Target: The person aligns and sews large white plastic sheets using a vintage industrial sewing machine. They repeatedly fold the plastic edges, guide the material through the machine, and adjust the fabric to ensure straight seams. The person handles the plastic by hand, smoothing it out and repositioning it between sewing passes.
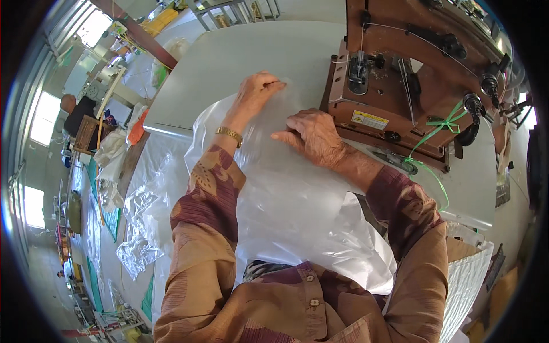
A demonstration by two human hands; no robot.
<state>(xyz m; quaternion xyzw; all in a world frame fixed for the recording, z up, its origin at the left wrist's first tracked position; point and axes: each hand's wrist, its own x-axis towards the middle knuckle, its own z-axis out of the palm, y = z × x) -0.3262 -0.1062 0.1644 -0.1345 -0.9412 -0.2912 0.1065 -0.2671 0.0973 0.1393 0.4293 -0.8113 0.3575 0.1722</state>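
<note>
From the shirt [280,303], the clear plastic sheet [286,200] runs lengthwise, left of the sewing machine [429,97], under both hands. The right hand [317,137], nearer the machine, rests on it, thumb apart from curled fingers; whether they grip, I cannot tell. The left hand [258,94], farther from the machine, seems to pinch its far end against the table [240,57].

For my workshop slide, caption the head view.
Left hand pinches translucent plastic, right hand close by, beside a brown sewing machine on a pale table.
</note>
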